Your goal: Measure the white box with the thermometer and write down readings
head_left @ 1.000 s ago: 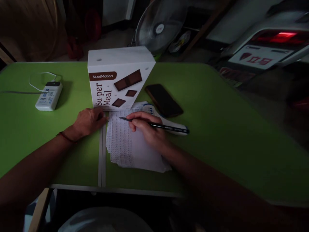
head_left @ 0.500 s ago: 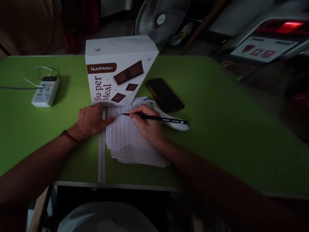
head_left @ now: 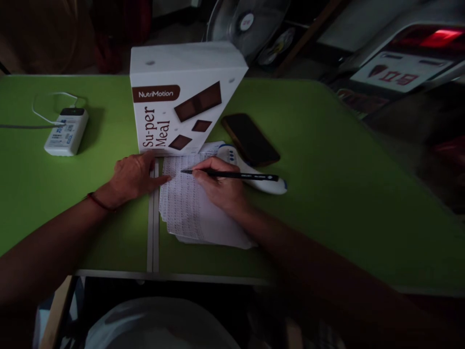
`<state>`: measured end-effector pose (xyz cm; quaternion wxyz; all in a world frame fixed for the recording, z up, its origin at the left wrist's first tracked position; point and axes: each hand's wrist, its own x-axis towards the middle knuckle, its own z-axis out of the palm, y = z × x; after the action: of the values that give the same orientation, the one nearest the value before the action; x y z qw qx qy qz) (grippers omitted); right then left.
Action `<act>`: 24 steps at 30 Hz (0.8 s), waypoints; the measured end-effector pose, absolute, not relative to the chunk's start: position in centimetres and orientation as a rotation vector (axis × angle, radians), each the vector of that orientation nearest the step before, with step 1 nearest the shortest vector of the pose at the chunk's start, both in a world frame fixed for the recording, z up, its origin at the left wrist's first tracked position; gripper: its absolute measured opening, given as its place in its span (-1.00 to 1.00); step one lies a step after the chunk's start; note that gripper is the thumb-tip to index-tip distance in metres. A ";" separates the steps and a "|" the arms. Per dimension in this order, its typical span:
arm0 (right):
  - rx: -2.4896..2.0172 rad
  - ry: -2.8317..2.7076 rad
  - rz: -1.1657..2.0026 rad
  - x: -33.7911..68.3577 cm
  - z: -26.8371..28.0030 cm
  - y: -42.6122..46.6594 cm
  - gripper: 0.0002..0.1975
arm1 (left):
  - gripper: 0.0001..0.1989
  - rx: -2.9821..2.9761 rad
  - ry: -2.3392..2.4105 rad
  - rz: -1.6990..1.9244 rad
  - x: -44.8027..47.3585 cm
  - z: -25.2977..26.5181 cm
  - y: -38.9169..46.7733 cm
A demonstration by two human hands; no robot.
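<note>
A black pen [head_left: 254, 176] is held in my right hand [head_left: 223, 191], its tip on or just over the upper left part of a stack of paper [head_left: 210, 228] covered in small handwritten rows. My left hand [head_left: 132, 177] lies at the paper's left side, thumb stretched onto its edge and fingers by the lower corner of the box. That white box [head_left: 160, 128], printed "NutriMotion Su-per Meal", stands upright behind the paper and over its top edge. Right of the paper, partly behind my right hand, is a white handheld device with blue buttons [head_left: 269, 185].
A dark phone [head_left: 250, 138] lies right of the box. On the left stands a white power adapter [head_left: 67, 133] with cables. The green table [head_left: 345, 194] has a metal seam left of the paper. Beyond it are a fan [head_left: 247, 24] and a white machine with a red light [head_left: 403, 72].
The view has shifted slightly, so the box looks a little larger and higher. The pen's back end has swung slightly toward me in the picture; both hands stay nearly in place.
</note>
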<state>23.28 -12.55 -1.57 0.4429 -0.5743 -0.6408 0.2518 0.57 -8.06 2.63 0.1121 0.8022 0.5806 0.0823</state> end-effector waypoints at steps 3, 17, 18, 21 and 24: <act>-1.435 -1.605 0.619 23.1 -1.4 -12.5 -0.95 | -0.51 2.369 1.702 0.245 0.4 2.5 -7.9; -1.406 -1.553 0.596 23.0 -1.6 -12.7 -0.92 | -0.54 2.381 1.651 0.348 0.2 2.1 -7.8; -1.412 -1.562 0.584 23.0 -1.6 -12.6 -0.92 | -0.55 2.365 1.652 0.352 0.2 2.1 -7.8; -1.426 -1.612 0.580 23.1 -1.5 -12.6 -0.92 | -0.57 2.312 1.679 0.307 0.4 2.5 -8.0; -1.414 -1.605 0.594 23.2 -1.4 -12.6 -0.93 | -0.59 2.320 1.693 0.248 0.5 2.8 -8.2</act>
<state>23.21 -12.65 -1.36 0.4446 -0.5705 -0.6477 0.2396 0.52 -8.19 2.80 0.1291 0.7980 0.5824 0.0852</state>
